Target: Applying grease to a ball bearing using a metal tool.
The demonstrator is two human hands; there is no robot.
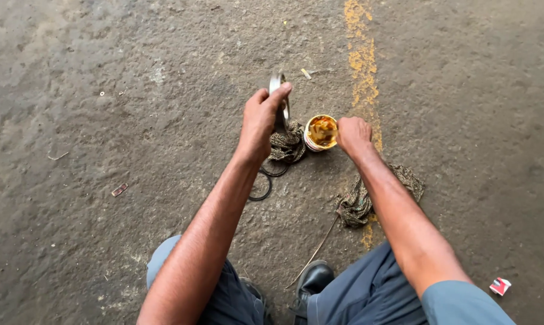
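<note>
Two hands over rough concrete: left hand (261, 120) clamped round shiny metal ring (279, 99), right hand (352, 133) curled, fingertips dipped in round grease tin (320, 133); frayed rag (287, 144) between.

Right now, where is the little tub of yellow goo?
In the head view, the tub stands on the concrete floor just right of centre, at the right hand, beside a crumpled rag and a yellow painted line.

Rough concrete floor (103, 90) with worn yellow line (362, 66), open grease tin (320, 132), rags (359, 201), black rubber rings (263, 188), small red packet (499, 286)
</note>
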